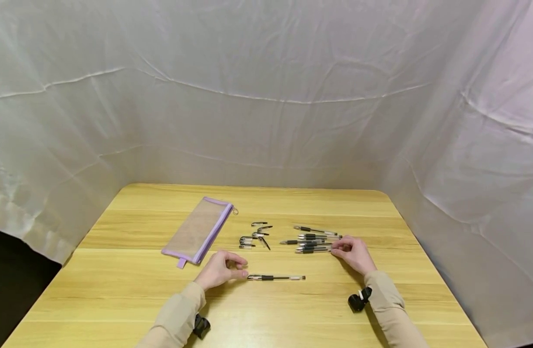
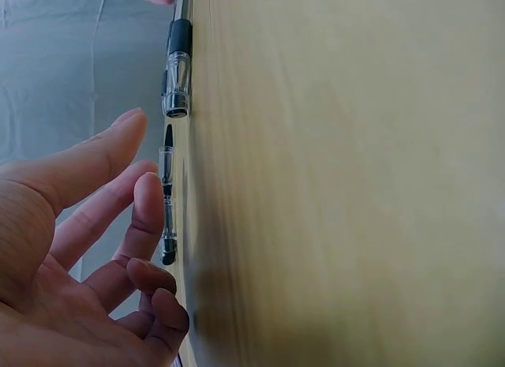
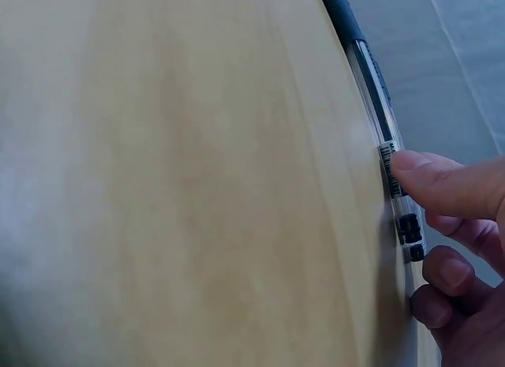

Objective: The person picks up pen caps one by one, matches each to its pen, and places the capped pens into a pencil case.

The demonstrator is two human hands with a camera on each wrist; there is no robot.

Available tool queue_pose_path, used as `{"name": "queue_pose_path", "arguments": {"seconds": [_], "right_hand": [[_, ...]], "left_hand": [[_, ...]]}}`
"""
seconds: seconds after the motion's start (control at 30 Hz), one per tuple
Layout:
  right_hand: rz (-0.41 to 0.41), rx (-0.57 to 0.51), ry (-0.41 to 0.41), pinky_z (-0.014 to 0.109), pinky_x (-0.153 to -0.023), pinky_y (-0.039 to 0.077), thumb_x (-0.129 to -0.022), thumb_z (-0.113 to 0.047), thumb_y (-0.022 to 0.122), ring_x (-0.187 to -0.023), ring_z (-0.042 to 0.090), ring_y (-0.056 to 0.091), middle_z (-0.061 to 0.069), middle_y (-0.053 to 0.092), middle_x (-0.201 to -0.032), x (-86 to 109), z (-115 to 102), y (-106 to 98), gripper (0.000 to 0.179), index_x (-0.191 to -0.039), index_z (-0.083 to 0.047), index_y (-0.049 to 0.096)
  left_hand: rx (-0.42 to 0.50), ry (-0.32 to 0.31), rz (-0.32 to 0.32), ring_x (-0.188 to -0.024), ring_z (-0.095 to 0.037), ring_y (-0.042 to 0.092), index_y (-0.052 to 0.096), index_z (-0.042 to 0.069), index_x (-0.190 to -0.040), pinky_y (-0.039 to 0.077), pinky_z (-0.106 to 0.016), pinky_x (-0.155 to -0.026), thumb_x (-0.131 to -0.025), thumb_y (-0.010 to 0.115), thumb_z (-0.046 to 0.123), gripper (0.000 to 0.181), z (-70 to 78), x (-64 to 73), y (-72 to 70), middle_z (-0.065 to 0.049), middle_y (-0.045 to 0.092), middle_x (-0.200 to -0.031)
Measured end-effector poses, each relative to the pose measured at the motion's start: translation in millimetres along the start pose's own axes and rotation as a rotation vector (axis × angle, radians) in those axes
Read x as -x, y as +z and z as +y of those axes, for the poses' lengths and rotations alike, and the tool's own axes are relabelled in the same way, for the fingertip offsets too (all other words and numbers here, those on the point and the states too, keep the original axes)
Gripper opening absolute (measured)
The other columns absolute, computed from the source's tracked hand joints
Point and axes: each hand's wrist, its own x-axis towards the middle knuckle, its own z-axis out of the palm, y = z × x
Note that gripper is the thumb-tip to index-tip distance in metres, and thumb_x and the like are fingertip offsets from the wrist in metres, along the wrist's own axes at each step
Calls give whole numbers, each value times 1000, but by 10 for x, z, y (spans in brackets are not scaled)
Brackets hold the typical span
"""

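Observation:
A capped gel pen lies crosswise on the table with its clear cap toward my left hand. That hand's thumb and fingers are spread apart beside the cap, holding nothing. In the left wrist view, the capped pen lies beyond the thumb. My right hand is at the right end of a group of uncapped gel pens. Its thumb and fingers pinch the rear end of one gel pen, near the barcode label; the far-side contact is hidden. Several loose pen caps lie between the hands, farther back.
A purple-edged mesh zip pouch lies flat at the left, its zipper side toward the caps. The wooden table is bordered by grey cloth at the back and sides. A small black camera is strapped to each wrist.

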Motion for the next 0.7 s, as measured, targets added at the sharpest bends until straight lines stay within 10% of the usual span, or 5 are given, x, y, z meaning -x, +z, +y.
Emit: {"name": "queue_pose_path", "arguments": {"seconds": [0.7], "right_hand": [[-33,99,-99,23,-67,41,-79,-9,83,-71,1,49,-5,64,-79,-54,13,26,10,-82,-17,77]], "left_hand": [[26,30,-22,-78,-14,58,75,-3,-104,46,-19,-67,-80,84,12,30,-23,7,-11,-5,72,-88]]}}
